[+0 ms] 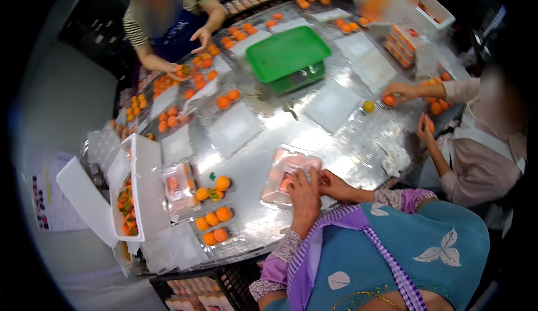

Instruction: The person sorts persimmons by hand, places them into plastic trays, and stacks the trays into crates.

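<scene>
Left hand [303, 194] pressed flat on a wrapped fruit tray [287, 176], fingers spread, not gripping. Right hand [334, 186] touching the tray's right edge, grip impossible to tell. Tray on the shiny counter [255, 159], near loose orange fruits [213, 217].

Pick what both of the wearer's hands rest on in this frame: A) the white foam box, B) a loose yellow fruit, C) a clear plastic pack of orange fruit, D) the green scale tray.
C: the left hand and right hand both press on the clear plastic pack of orange fruit, at the table's near edge.
</scene>
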Demonstrator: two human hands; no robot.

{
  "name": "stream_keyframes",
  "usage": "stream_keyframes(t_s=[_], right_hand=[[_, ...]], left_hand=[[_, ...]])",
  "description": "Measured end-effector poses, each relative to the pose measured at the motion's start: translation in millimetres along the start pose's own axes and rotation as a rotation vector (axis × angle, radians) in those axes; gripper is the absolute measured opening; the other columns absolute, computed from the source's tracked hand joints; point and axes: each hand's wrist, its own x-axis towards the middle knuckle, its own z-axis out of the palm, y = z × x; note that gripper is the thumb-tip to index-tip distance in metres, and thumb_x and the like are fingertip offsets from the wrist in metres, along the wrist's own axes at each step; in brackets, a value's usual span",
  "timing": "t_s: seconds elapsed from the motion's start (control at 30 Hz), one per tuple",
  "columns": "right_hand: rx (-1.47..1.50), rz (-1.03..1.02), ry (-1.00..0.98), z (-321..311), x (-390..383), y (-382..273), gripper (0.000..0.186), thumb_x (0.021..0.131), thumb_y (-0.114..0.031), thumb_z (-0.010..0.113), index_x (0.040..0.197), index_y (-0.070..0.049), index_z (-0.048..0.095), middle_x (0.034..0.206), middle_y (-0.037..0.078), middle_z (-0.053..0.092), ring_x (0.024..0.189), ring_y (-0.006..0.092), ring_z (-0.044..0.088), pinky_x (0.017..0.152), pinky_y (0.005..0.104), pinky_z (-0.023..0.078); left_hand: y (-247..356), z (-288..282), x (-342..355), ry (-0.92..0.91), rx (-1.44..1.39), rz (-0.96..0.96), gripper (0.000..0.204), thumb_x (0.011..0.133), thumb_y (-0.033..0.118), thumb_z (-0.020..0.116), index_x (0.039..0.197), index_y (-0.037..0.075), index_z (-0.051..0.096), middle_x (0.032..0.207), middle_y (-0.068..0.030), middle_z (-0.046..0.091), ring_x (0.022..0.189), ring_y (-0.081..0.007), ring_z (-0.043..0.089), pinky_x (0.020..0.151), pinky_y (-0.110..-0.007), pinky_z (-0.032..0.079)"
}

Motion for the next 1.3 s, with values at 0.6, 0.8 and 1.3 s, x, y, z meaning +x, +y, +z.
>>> stream_keyframes(t_s=[0.6, 0.8, 1.3], right_hand=[[0.088, 0.045, -0.12, -2, -9, -24, 0.04, 0.091, -0.006, 0.059, 0.123, -0.006, 0.036, 0.117, 0.012, 0.051, 0.111, 0.0221, 0.054, 0.09, 0.0391, 0.052], [0.156, 0.075, -0.096, -2, -6, -21, 0.027, 0.096, -0.011, 0.055, 0.116, -0.009, 0.038, 0.119, 0.011, 0.052, 0.109, 0.0228, 0.056, 0.089, 0.0403, 0.053], [0.014, 0.096, -0.218, -1, -2, -31, 0.07, 0.089, -0.008, 0.062, 0.145, -0.005, 0.02, 0.137, 0.012, 0.044, 0.125, 0.0225, 0.046, 0.098, 0.0358, 0.045]], left_hand=[[-1, -9, 6, 0.053, -0.015, -0.008, 0.061, 0.075, 0.016, 0.065, 0.131, 0.007, 0.043, 0.117, -0.02, 0.049, 0.107, -0.0355, 0.05, 0.076, -0.044, 0.041], [-1, -15, 5, 0.028, -0.044, -0.02, 0.062, 0.074, 0.012, 0.063, 0.132, 0.007, 0.042, 0.122, -0.022, 0.048, 0.106, -0.0344, 0.05, 0.077, -0.045, 0.041], [-12, -29, 1, 0.006, -0.173, -0.04, 0.057, 0.068, 0.021, 0.071, 0.117, 0.004, 0.047, 0.117, -0.0201, 0.051, 0.104, -0.0327, 0.052, 0.08, -0.045, 0.041]])
